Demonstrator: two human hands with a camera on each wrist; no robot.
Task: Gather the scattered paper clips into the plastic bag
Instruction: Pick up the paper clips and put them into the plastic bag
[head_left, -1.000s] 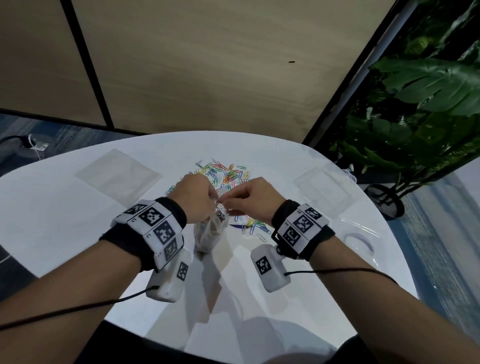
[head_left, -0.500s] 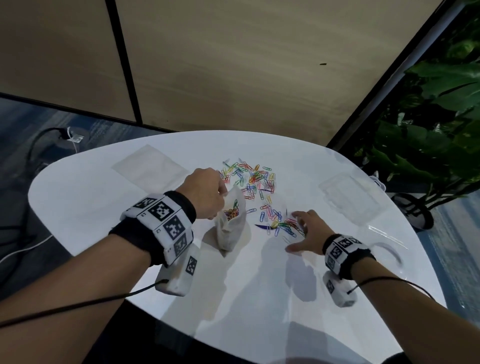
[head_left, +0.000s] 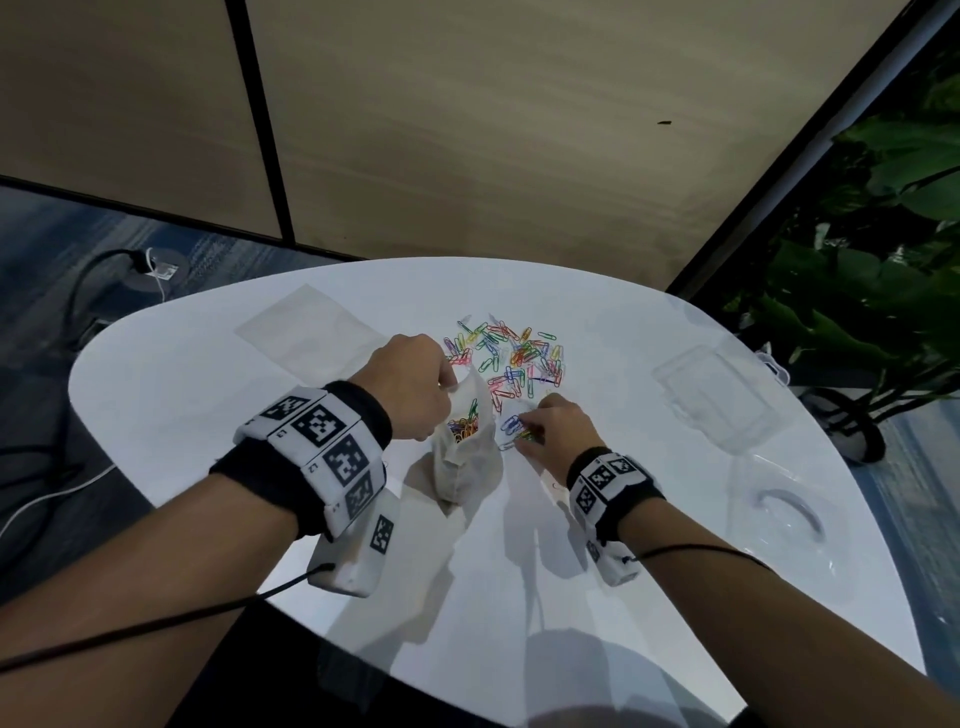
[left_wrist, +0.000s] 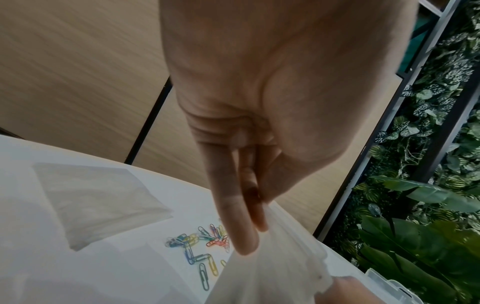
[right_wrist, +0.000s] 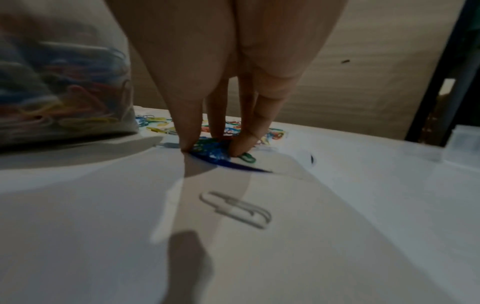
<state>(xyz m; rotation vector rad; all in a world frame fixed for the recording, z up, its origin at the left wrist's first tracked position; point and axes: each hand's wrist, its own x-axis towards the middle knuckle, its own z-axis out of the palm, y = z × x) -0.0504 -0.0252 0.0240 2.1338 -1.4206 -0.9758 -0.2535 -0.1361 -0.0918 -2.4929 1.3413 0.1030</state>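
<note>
bag contents (right_wrist: 64, 98): blurred | left hand (left_wrist: 259, 92): cut off at top | clear box (left_wrist: 405, 288): cropped

We count two hands — left hand (head_left: 413, 384), right hand (head_left: 558, 428) — each with one marker-printed wristband (head_left: 317, 441). One plastic bag (head_left: 467, 447) stands upright, with a clump of paper clips (head_left: 464, 428) inside, too tangled to number. Loose paper clips (head_left: 511, 356) on the table (head_left: 208, 395) run to several dozen; we cannot fix an exact figure. One pale clip (right_wrist: 235, 209) lies apart. One flat clear bag (head_left: 306, 338), one clear plastic box (head_left: 714, 402), one leafy plant (head_left: 857, 291).
</note>
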